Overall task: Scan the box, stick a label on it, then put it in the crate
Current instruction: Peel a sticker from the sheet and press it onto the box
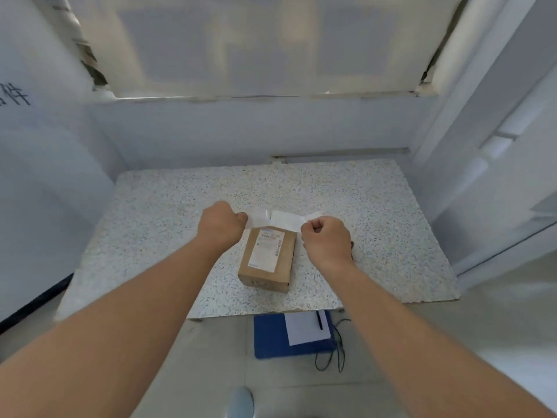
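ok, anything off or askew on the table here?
Mostly fine. The box lies slightly skewed on the table, already carrying one printed label. Left hand and right hand hold a white label strip stretched above its far end. No damage or spill visible.

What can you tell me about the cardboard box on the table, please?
The cardboard box is small, brown and rectangular, closed, lying flat on the speckled table near its front middle, turned slightly askew. A white printed label already covers much of its top face; the print is too small to read. Neither hand touches it: the left hand and right hand hold a white strip stretched above its far end.
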`<move>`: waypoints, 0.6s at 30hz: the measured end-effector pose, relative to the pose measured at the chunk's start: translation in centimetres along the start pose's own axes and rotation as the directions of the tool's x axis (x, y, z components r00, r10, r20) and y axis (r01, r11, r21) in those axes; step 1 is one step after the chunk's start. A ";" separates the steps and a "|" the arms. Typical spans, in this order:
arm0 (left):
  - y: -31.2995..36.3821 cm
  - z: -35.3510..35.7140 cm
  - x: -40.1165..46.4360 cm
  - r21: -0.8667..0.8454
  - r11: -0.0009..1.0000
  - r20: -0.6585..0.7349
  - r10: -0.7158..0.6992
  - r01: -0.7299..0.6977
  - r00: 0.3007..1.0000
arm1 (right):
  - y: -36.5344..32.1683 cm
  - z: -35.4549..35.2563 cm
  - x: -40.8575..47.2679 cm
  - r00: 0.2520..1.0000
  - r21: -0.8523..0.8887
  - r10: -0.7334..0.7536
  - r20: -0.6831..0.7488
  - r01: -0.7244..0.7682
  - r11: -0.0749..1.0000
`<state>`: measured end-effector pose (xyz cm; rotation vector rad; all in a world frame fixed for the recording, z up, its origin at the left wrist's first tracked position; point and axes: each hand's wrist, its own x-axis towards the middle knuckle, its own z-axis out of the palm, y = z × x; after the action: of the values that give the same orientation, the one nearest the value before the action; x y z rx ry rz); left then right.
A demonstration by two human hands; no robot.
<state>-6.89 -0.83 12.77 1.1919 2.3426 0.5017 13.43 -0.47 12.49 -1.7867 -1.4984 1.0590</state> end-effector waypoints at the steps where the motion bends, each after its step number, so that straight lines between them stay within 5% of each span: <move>1: -1.2 0.6 1.0 0.019 1.000 0.000 -0.019 0.019 1.000 | 0.6 1.1 0.3 1.000 -0.007 0.025 0.001 -0.025 1.000; 11: -8.9 5.6 8.3 0.066 0.995 0.145 -0.078 0.069 0.986 | 4.4 8.6 2.9 0.987 -0.023 0.119 -0.108 -0.122 0.992; 14: -9.0 6.3 9.5 0.022 1.000 0.156 -0.006 0.003 0.988 | 5.2 9.4 3.6 0.981 0.000 0.144 -0.131 -0.145 0.989; 18: -6.8 6.5 9.1 -0.240 0.962 0.264 0.192 -0.128 0.945 | 5.2 9.8 4.0 0.976 -0.008 0.148 -0.162 -0.152 0.988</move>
<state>-12.47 3.59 1.79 1.2630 1.9031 0.5853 8.10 1.77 2.22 -1.9755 -1.2988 0.9470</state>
